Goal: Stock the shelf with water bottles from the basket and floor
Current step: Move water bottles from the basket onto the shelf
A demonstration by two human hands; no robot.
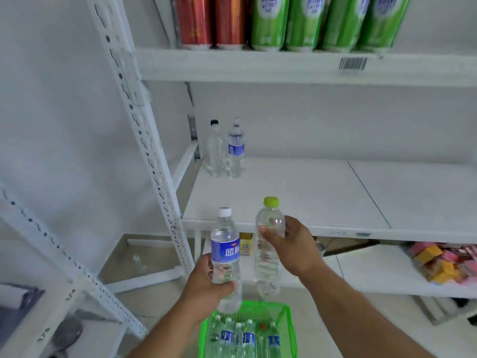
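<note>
My left hand grips a white-capped water bottle with a blue label by its lower half, held upright. My right hand grips a clear, label-free bottle with a yellow-green cap near its upper part, also upright. Both bottles hover just in front of the middle white shelf. Two bottles stand at the shelf's back left: a black-capped clear one and a blue-labelled one. Below my hands sits a green basket holding several more water bottles.
The upper shelf carries red cans and green cans. A perforated white upright stands to the left of the shelf. Colourful packets lie on the lower shelf at right. A yellow carton sits under the middle shelf.
</note>
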